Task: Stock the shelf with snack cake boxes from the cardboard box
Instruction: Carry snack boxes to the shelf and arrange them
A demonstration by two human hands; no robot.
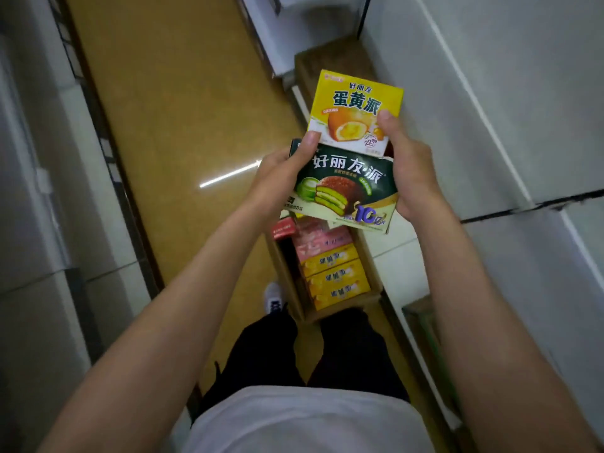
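I hold two snack cake boxes in front of me, above the floor. A dark green box [343,188] with a chocolate and green pie picture lies nearest me, and a yellow box [354,109] sticks out beyond it. My left hand [281,178] grips the left edges, thumb on the green box's top corner. My right hand [408,168] grips the right edges, thumb on the yellow box. Below them on the floor stands the open cardboard box [372,273], holding several yellow, pink and red snack boxes.
White shelf boards [490,109] run along my right, and grey-white shelving [39,191] lines the left. A tan floor aisle [170,119] stretches ahead between them. Another brown carton [323,60] sits farther down on the right. My legs and a white shoe [274,297] are beside the cardboard box.
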